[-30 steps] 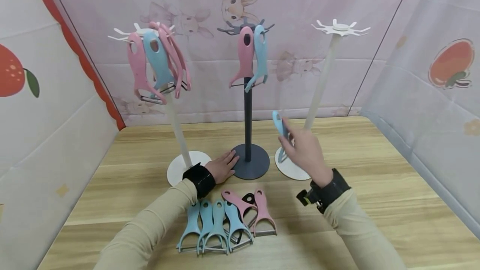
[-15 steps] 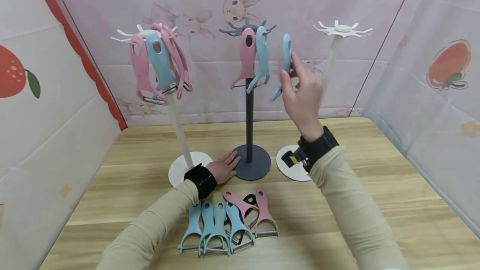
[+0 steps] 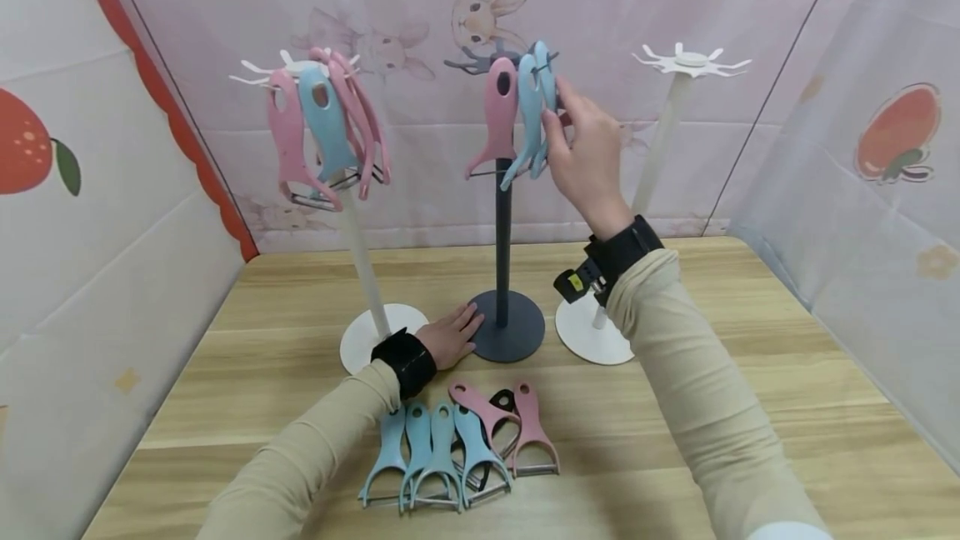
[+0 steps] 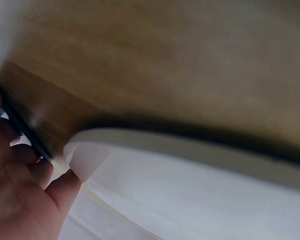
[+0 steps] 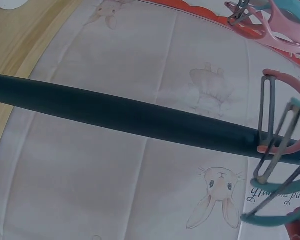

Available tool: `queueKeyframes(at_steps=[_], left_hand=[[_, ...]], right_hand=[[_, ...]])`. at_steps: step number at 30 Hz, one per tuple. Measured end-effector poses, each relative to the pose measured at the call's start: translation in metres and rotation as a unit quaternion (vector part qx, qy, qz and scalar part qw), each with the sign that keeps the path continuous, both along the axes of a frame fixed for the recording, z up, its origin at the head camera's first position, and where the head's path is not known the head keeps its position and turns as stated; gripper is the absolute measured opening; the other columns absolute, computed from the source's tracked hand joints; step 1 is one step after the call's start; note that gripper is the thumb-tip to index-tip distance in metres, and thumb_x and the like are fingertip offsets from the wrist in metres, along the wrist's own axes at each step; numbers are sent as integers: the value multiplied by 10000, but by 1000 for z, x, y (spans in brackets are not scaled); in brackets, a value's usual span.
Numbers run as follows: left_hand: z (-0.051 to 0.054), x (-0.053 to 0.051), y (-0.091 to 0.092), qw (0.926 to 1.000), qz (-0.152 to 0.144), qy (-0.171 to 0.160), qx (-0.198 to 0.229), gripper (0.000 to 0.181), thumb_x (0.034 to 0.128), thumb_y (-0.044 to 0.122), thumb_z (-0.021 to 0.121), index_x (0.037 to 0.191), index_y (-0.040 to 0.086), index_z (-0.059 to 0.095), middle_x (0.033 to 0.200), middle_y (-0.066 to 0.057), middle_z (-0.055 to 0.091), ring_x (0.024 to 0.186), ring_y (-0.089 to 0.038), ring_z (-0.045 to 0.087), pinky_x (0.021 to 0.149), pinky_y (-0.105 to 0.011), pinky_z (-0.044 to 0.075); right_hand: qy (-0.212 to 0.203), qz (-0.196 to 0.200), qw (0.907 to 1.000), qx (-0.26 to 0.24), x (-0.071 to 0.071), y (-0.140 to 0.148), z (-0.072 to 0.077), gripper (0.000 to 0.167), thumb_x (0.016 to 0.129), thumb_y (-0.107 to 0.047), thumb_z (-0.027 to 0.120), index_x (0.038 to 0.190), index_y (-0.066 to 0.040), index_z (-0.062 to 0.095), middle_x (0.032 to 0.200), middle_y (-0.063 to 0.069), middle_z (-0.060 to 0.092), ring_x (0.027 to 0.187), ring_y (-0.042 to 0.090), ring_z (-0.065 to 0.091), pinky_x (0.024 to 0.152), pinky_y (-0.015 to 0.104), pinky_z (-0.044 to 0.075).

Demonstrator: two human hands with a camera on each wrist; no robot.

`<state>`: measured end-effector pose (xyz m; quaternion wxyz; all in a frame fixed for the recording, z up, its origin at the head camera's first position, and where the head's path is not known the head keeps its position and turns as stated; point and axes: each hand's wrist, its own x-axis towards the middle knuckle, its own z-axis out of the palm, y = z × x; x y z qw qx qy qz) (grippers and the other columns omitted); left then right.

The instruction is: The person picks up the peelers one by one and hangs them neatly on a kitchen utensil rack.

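Observation:
In the head view my right hand (image 3: 588, 148) pinches a blue peeler (image 3: 546, 77) at the hooks of the dark stand (image 3: 502, 232). The peeler's handle hole is at a hook's end; whether the hook passes through it I cannot tell. Just left of it hang another blue peeler (image 3: 529, 111) and a pink peeler (image 3: 501, 111). Low on the table, my left hand (image 3: 450, 336) rests with fingers extended on the edge of the dark round base (image 3: 517, 336). The right wrist view shows the peelers' blades (image 5: 282, 145) beside the dark pole (image 5: 140, 117).
At the left a white stand (image 3: 363, 273) carries several pink and blue peelers (image 3: 326, 127). Another white stand (image 3: 663, 140), with bare hooks, stands at the right behind my right forearm. Several blue, pink and black peelers (image 3: 442, 457) lie in front on the wooden table (image 3: 675, 473).
My right hand has lifted the blue peeler from low by the right stand, up and leftward to the dark stand's hooks. The left hand has stayed on the base.

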<state>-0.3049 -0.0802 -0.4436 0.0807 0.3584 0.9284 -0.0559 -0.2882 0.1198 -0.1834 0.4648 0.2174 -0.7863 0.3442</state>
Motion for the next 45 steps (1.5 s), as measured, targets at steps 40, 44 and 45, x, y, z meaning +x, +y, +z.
queueKeyframes(at_steps=[40, 44, 45], left_hand=[[9, 5, 2, 10000, 33, -89, -2, 520, 986, 279, 377, 1431, 38, 258, 1488, -165, 177, 1366, -286, 138, 1077, -350, 204], [10, 6, 2, 9998, 71, -175, 65, 517, 986, 267, 380, 1429, 32, 258, 1487, -172, 172, 1367, -290, 135, 1077, -352, 206], [9, 5, 2, 9998, 67, -158, 53, 518, 987, 270, 376, 1431, 34, 255, 1488, -172, 169, 1367, -289, 132, 1078, -350, 202]], right_hand=[[-4038, 313, 8398, 3616, 100, 2, -196, 286, 785, -236, 706, 944, -26, 595, 782, 37, 522, 667, 159, 511, 560, 291, 446], [-4149, 338, 8124, 4082, 110, 4, -210, 338, 766, -282, 710, 967, -32, 604, 756, 29, 538, 645, 153, 516, 539, 283, 438], [-4160, 362, 8109, 4101, 112, 4, -212, 349, 764, -298, 711, 964, -32, 605, 746, 25, 538, 635, 149, 513, 526, 282, 434]])
